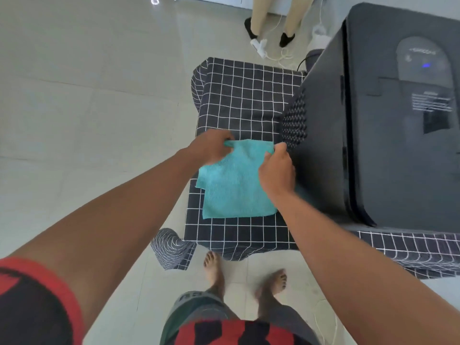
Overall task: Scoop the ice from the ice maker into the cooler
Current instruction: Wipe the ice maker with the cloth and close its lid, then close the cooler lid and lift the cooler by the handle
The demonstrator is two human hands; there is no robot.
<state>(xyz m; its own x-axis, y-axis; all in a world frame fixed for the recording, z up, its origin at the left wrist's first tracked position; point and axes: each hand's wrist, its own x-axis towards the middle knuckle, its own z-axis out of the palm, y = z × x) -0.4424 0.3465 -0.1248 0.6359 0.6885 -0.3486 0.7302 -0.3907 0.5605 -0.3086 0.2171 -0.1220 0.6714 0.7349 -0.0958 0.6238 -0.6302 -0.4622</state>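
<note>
Pale glossy floor tiles [87, 108] fill the lower and left part of the view. Nearest to us, our two bare feet [214, 272] stand on the tiles, below the hem of grey shorts and a red-and-black shirt.

Just beyond the feet, a table carries a dark tablecloth [249, 100] with a white grid pattern; its corners hang down over the edge.

On the cloth lies a teal microfibre towel [234, 185], folded roughly square. Our left hand [211, 146] grips the towel's far left corner, with fingers curled and the fabric bunched between fingers and thumb. Our right hand [276, 170] pinches the far right corner, with fingers curled round the edge. Both corners are lifted slightly; the near part of the towel rests flat on the cloth.

Just beside the right hand, the ice maker [385, 125] stands on the right part of the table. It is a dark grey box with a perforated vent panel on the side facing the towel. Its lid is closed. A small blue light shows on the top panel. We cannot see any ice or a scoop.

Farther off, a white power strip [258, 47] and cables lie on the floor. A second person's legs [258, 18] in beige trousers and dark socks stand beside them.
</note>
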